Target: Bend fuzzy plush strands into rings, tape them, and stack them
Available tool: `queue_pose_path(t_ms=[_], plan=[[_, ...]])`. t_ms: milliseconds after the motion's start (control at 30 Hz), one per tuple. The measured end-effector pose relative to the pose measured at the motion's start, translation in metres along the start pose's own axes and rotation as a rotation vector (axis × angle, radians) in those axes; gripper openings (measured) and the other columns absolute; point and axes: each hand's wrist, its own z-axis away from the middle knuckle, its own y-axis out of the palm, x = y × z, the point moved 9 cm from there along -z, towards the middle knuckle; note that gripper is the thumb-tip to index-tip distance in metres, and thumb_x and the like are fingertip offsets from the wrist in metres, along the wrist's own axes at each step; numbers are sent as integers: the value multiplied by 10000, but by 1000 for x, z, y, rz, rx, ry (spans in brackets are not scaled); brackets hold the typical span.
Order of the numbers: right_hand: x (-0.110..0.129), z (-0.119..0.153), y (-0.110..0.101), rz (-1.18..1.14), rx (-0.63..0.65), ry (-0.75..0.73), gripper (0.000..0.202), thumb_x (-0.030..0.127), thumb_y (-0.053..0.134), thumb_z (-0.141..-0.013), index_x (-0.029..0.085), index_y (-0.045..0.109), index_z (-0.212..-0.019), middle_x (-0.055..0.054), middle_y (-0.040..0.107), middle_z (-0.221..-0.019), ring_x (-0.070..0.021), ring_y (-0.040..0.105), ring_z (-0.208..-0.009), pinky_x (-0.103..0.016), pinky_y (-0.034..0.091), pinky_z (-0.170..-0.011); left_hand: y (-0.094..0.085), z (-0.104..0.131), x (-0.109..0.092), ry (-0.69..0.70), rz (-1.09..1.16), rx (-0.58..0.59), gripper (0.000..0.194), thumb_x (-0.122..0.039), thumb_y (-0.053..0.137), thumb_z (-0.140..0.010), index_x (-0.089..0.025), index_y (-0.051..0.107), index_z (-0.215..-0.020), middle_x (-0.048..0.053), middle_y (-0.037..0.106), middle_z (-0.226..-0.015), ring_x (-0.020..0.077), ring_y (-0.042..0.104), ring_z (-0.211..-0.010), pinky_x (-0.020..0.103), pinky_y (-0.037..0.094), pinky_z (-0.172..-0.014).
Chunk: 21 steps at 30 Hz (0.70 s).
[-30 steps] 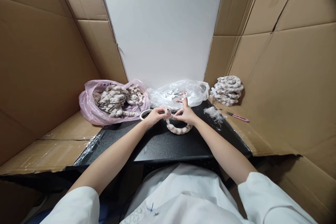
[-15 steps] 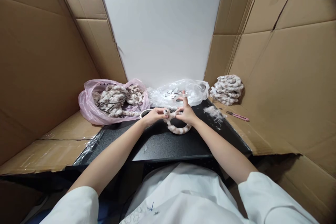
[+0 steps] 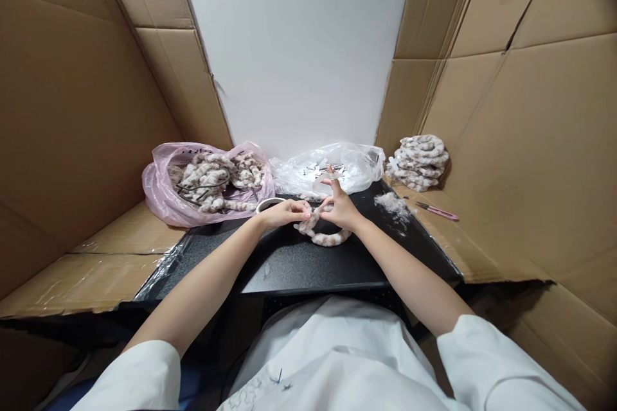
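Keeping both pinches light and close together is, I'd judge, the way to steady the mottled plush ring (image 3: 331, 239) over the black tabletop (image 3: 308, 273), its near curve clear of the fingers. Just past that curve, the left hand (image 3: 285, 212) pinches the ring between thumb and fingertips; the right hand (image 3: 342, 210) pinches it opposite, one finger raised. Farther back sit a pink plastic bag (image 3: 158, 198) and a clear plastic bag (image 3: 370, 173).
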Motion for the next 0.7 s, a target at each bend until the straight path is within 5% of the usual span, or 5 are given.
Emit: queue_pose_path(t_ms=[133,400,700], plan=[[-1,-1,-2,-15,2,30,1165,56,674,-635,373,-44,-1496,-117,404,-1413,-69,631,-663,-424,481,-978,0,1,-9,13,30,-16,245,-377,750,-698,-136,722,-667,72,610,-932,158,570,-798,272,447,-752],[5,-1,-3,-60,-6,19,1179,52,686,-615,395,-16,-1498,-98,427,-1386,-35,622,-604,-400,479,-976,17,3,7,-122,180,117,311,-436,711,-746,-125,712,-748,100,723,-832,145,604,-664,241,422,-627],[2,-3,-13,-64,-76,36,1167,45,657,-618,374,-32,-1501,-98,466,-1348,-34,569,-571,-390,503,-930,16,-1,21,-136,436,-2,358,-442,786,-670,-116,647,-726,109,727,-812,128,618,-633,229,418,-607]])
